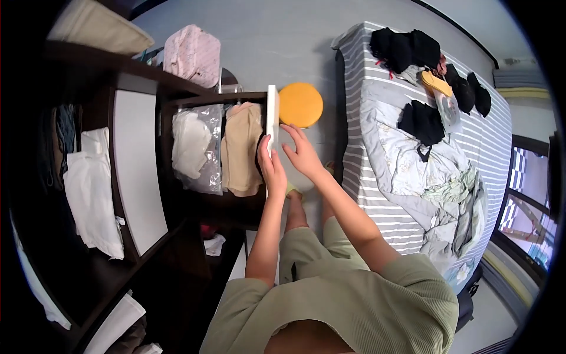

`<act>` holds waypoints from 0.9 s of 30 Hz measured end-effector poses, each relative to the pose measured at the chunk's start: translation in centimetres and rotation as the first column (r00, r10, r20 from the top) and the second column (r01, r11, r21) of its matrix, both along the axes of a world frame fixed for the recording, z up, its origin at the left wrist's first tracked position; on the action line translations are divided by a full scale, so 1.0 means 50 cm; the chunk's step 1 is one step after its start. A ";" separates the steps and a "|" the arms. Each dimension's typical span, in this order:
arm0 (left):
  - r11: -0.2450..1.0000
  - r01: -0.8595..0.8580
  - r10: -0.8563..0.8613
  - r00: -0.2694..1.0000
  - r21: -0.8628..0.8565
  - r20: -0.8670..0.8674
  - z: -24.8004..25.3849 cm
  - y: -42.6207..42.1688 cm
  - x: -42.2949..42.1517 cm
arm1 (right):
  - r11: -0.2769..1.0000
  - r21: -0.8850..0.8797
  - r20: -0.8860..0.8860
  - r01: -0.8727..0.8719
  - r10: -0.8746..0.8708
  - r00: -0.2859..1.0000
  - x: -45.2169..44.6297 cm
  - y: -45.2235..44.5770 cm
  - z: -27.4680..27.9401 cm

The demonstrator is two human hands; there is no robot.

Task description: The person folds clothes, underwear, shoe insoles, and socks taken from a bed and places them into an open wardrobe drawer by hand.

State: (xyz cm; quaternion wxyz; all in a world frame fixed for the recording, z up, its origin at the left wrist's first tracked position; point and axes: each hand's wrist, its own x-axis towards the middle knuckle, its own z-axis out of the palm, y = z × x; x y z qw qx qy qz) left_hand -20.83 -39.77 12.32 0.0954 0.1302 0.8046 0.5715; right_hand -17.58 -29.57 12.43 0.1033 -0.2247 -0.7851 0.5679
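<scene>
An open drawer with a white front [272,112] sticks out of the dark wardrobe. Inside it lie a clear plastic bag [215,171] with white cloth [190,144] in it, and folded beige clothes [242,147] beside the bag. My left hand [272,168] rests at the drawer's front edge, fingers extended, holding nothing visible. Just to the right, my right hand [302,154] reaches toward the outer face of the front with its fingers apart and nothing in them.
A round yellow stool [300,105] stands beyond the drawer. On the right is a bed with a striped sheet [354,177], a crumpled quilt [401,159] and black garments [421,121]. White clothes [91,189] lie in the wardrobe at left; a pink quilted item [192,56] is above.
</scene>
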 end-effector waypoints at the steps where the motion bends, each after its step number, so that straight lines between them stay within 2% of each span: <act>1: 1.000 0.023 -0.023 1.000 -0.011 -0.004 -0.005 0.018 0.009 | 1.000 0.017 0.012 0.024 -0.024 1.000 0.016 0.018 -0.007; 4: 0.996 0.090 -0.090 0.993 -0.004 0.073 -0.009 0.079 0.044 | 0.995 0.059 0.002 0.076 -0.076 0.997 0.070 0.075 -0.015; 8: 0.977 0.213 -0.210 0.959 0.004 0.192 -0.009 0.168 0.098 | 0.988 -0.001 0.096 0.152 -0.151 0.984 0.140 0.148 -0.032; 12: 0.937 0.349 -0.346 0.921 0.015 0.181 -0.045 0.250 0.155 | 0.971 0.034 0.111 0.238 -0.240 0.964 0.210 0.220 -0.076; 16: 0.887 0.459 -0.443 0.875 -0.047 0.195 -0.054 0.338 0.204 | 0.945 0.038 0.113 0.323 -0.326 0.939 0.272 0.294 -0.103; 24: 0.724 0.683 -0.663 0.728 -0.094 0.177 -0.102 0.492 0.290 | 0.850 -0.052 0.084 0.524 -0.519 0.851 0.395 0.434 -0.171; 27: 0.652 0.749 -0.724 0.661 -0.121 0.197 -0.122 0.548 0.322 | 0.813 -0.043 0.126 0.581 -0.572 0.810 0.448 0.482 -0.186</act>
